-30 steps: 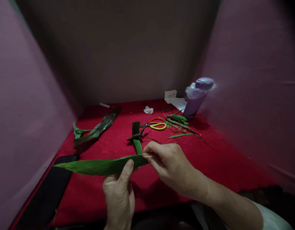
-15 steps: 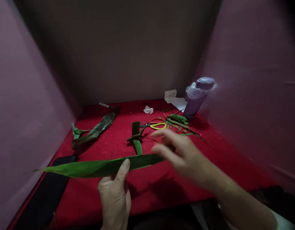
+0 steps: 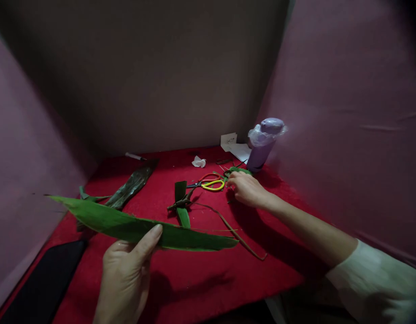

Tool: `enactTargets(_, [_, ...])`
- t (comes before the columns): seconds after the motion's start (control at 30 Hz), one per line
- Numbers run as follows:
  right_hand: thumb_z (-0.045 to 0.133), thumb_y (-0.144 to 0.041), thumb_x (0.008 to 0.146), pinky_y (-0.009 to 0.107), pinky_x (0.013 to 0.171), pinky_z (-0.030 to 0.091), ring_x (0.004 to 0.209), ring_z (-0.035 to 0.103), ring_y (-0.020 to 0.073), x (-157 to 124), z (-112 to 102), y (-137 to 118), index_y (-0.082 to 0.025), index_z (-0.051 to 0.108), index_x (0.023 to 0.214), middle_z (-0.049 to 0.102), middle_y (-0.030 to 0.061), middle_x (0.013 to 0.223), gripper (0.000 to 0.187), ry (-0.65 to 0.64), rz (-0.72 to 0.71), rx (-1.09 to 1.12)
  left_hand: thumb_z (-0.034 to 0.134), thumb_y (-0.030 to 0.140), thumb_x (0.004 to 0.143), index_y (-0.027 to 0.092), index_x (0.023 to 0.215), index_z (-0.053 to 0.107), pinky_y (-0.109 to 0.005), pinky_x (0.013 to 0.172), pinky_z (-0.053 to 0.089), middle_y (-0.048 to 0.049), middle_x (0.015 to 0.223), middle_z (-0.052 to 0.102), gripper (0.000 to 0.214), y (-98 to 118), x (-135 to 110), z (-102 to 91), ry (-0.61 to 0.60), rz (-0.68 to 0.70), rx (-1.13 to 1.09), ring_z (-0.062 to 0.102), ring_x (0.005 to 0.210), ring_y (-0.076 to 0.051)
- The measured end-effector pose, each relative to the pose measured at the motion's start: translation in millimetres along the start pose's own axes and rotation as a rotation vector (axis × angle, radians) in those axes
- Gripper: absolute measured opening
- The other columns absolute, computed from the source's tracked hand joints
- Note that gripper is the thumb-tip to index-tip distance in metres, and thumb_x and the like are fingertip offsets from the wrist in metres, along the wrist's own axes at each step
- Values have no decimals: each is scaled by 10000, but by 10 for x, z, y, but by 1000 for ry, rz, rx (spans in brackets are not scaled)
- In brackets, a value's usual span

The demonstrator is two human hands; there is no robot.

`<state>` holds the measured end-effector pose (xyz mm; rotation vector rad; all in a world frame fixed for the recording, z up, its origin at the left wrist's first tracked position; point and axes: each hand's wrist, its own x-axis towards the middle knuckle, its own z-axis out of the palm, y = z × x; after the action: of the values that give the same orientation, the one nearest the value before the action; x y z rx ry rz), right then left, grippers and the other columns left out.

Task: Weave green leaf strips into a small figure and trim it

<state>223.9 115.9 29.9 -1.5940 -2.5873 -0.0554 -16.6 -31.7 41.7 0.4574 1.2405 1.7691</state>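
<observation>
My left hand (image 3: 127, 270) pinches a long green leaf (image 3: 127, 222) between thumb and fingers. The leaf points left to a tip; its right end is narrower and blunt, and a thin strip (image 3: 214, 230) shows along its upper edge. My right hand (image 3: 246, 189) is over the green leaf scraps (image 3: 240, 170), its fingers curled down and together; what they hold, if anything, is hidden. Beside its fingertips lie scissors (image 3: 213, 185) with red and yellow handles. A folded leaf piece bound with a brown stem (image 3: 183, 203) lies between my hands on the red cloth.
A purple bottle (image 3: 261, 150) with clear plastic around its neck stands at the back right by white papers (image 3: 240, 150). Crumpled tissue (image 3: 198, 161), a white pen-like item (image 3: 135, 156) and a dark wrinkled leaf (image 3: 132, 186) lie further back. A black flat object (image 3: 42, 283) is at left.
My right hand has left the leaf's right end and reached forward to the scraps. My left hand still holds the leaf, now tilted with its right end lower. The view has shifted right.
</observation>
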Motion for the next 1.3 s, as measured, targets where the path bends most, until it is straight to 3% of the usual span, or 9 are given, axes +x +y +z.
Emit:
enactTargets(0.1, [470,-61,828,284,774,369,1011,524,222,264,26,-34,-156,627,993,616,121,1096,247,-8,-81,-41,878,177,421,138,612,717,-161,525,541,3,589,698,253,-20,-4,8,-17,-41,13,629,532,-108])
enactTargets(0.3, [488,-202,883,317,738,372,923,568,252,647,143,-168,-122,561,1059,632,167,1029,207,-98,-226,-109,864,193,497,161,764,737,-209,566,565,-11,730,734,298,-161,-81,-146,-13,-171,-18,671,624,-146])
enactTargets(0.43, [516,-224,858,328,755,364,964,582,279,731,125,-161,-97,506,1171,632,184,1063,338,-120,-278,-120,871,178,477,154,738,735,-205,580,575,-6,679,728,295,-224,-97,-259,53,-196,-36,686,641,-156])
enactTargets(0.63, [571,-280,810,311,714,379,947,615,277,703,-34,-5,-118,377,1366,638,178,1114,611,-141,-247,-76,868,197,477,140,839,746,-268,656,604,-57,835,770,386,-236,-85,-274,49,-201,-43,710,699,-188])
enactTargets(0.8, [594,-228,785,282,643,399,871,642,254,489,-214,311,-177,520,1286,690,126,1002,509,-129,-106,7,861,166,489,132,795,745,-244,578,592,-51,758,765,329,-265,-91,-252,21,-179,-52,703,647,-184])
enactTargets(0.93, [558,-314,843,286,675,437,870,620,217,156,-334,394,-181,379,1391,655,94,1014,593,-1,12,130,850,182,525,132,796,746,-256,585,590,-55,756,762,294,-285,-119,-229,-39,-164,-30,706,647,-193])
enactTargets(1.07, [697,-346,723,228,523,418,600,548,131,-352,-469,71,-244,411,1313,593,-36,754,664,-53,-75,748,851,191,541,132,780,749,-247,647,584,-57,752,761,266,-308,-141,-206,-92,-163,-16,703,675,-179])
enactTargets(1.13, [741,-306,683,224,536,422,625,567,140,-622,-545,-174,-274,473,1251,622,-33,749,629,-166,-203,768,856,185,531,132,763,749,-235,671,578,-56,757,763,260,-318,-154,-198,-86,-154,-19,702,692,-170])
enactTargets(1.3, [788,-354,626,250,609,412,711,600,176,-1042,-656,-588,-282,627,1056,674,0,832,464,-121,-375,551,875,178,483,133,700,749,-178,638,554,-28,702,757,254,-310,-185,-172,-28,-99,0,672,621,-120])
